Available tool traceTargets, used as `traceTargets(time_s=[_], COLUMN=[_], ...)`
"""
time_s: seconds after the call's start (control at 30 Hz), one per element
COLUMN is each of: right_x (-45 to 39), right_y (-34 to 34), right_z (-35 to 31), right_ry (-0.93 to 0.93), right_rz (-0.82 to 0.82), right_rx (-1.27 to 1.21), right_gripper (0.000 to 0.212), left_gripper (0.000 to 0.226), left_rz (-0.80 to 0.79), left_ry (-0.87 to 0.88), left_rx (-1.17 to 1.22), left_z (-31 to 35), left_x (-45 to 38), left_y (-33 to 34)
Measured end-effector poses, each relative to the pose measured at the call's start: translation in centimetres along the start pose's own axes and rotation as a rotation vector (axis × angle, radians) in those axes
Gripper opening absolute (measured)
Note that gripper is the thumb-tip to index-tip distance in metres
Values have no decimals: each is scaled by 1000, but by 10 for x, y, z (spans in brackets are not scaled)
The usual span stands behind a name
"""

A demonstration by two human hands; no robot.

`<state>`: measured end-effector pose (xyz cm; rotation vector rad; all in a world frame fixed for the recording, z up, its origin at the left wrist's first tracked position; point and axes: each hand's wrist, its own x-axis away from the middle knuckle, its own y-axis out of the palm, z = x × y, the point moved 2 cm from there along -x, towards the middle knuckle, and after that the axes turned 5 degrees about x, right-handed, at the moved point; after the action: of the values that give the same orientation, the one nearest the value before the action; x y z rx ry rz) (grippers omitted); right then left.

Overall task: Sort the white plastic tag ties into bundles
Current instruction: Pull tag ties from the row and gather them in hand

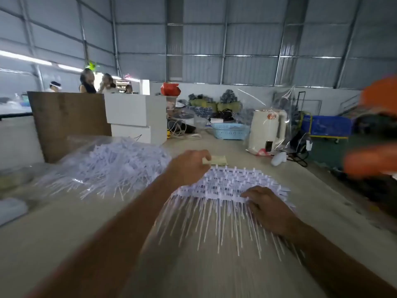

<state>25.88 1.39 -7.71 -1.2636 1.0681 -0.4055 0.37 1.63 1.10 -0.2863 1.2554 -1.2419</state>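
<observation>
A fanned row of white plastic tag ties point(223, 190) lies on the table in front of me, heads away and thin tails pointing toward me. My right hand point(267, 206) rests on the right end of this row, fingers curled over the tie heads. My left hand point(190, 166) reaches past the row's far left edge and pinches a small pale yellow pad point(216, 160). A large loose heap of white tag ties point(111, 168) sits on clear plastic sheeting to the left.
A brown board point(68, 123) and white boxes point(137, 117) stand behind the heap. A cream kettle in plastic wrap point(267, 131) and a blue basket point(229, 130) sit at the back right. A person in orange point(371, 147) is at the right edge.
</observation>
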Motion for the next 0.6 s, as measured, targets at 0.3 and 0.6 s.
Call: traceTargets(time_s=[0.3, 0.6], right_x=[9, 12], right_y=[-14, -22], right_z=[34, 33], right_ry=[59, 30], right_rz=[-87, -52], right_rx=[59, 69], right_gripper=[22, 15], left_gripper=[28, 21], left_rz=[-236, -50], left_ry=[191, 108], left_rx=[-274, -226], left_z=[-73, -63], left_x=[70, 85], left_y=[17, 13])
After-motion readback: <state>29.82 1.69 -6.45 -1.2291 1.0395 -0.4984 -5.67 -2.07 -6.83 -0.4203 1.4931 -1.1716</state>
